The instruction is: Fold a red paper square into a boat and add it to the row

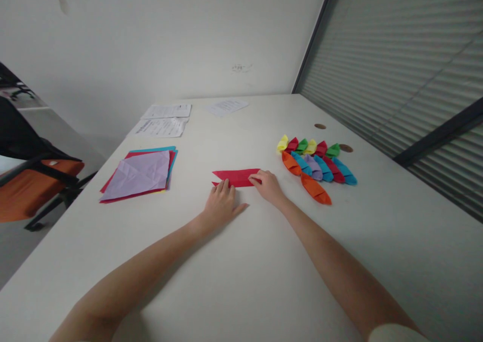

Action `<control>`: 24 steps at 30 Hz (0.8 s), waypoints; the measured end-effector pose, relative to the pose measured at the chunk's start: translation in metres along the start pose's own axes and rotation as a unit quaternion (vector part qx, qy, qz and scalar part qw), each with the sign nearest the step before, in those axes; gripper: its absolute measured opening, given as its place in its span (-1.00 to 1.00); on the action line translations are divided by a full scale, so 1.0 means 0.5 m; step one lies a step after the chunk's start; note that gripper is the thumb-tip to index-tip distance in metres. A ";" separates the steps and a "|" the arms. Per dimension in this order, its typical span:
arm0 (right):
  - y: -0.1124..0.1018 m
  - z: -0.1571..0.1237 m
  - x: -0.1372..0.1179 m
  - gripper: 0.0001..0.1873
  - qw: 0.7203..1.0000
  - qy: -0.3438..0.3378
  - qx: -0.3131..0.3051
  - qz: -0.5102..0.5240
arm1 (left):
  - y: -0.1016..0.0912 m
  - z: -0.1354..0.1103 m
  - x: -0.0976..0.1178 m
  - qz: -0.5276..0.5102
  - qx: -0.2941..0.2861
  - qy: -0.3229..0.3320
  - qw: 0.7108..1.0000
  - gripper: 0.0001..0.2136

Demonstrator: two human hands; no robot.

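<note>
A folded strip of red paper (241, 176) lies flat on the white table in front of me, its left end showing pointed corners. My left hand (222, 200) rests on its lower left part, fingertips pressing down and the thumb stretched out to the right. At the strip's right end, my right hand (267, 185) pinches the paper between thumb and forefinger. To the right lie several folded paper pieces, among them an orange one (316, 189) nearest to me and a light purple one (312, 167).
On the left is a stack of coloured paper sheets, a creased purple sheet (139, 175) on top. Printed pages (162, 126) lie at the table's far left, another printed sheet (227, 106) by the wall. An orange-seated chair (41, 181) stands left of the table; window blinds (400, 65) run along the right.
</note>
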State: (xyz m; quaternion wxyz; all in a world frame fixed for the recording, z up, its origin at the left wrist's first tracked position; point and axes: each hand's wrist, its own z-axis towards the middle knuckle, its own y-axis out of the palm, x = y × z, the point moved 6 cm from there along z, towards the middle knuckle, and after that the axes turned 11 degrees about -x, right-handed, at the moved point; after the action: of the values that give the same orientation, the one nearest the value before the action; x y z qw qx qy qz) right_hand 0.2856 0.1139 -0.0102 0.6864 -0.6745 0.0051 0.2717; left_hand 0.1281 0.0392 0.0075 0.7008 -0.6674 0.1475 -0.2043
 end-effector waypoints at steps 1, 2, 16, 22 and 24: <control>0.000 0.000 0.000 -0.77 1.000 0.001 -0.001 -0.003 | -0.001 0.000 0.000 0.002 0.002 0.001 1.000 -0.44; 0.001 0.000 0.000 -0.77 1.000 0.003 -0.003 -0.005 | -0.001 0.000 0.000 0.002 0.002 0.001 1.000 -0.44; -0.017 -0.021 -0.009 -0.83 0.997 0.069 0.044 -0.018 | -0.010 0.001 0.001 -0.003 -0.010 -0.008 1.000 -0.49; -0.044 -0.035 -0.027 -0.75 0.989 0.067 0.103 -0.081 | -0.016 0.002 -0.001 -0.012 0.003 -0.008 1.000 -0.49; -0.045 -0.034 -0.039 -0.79 0.990 0.038 0.087 -0.107 | -0.017 0.002 -0.001 -0.005 0.003 -0.005 1.000 -0.54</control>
State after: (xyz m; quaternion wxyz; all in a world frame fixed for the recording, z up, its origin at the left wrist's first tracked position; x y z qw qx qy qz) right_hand 0.2836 0.0920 0.0165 0.7672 -0.6184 -0.0176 0.1694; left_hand 0.1274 0.0398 0.0161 0.7026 -0.6669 0.1397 -0.2053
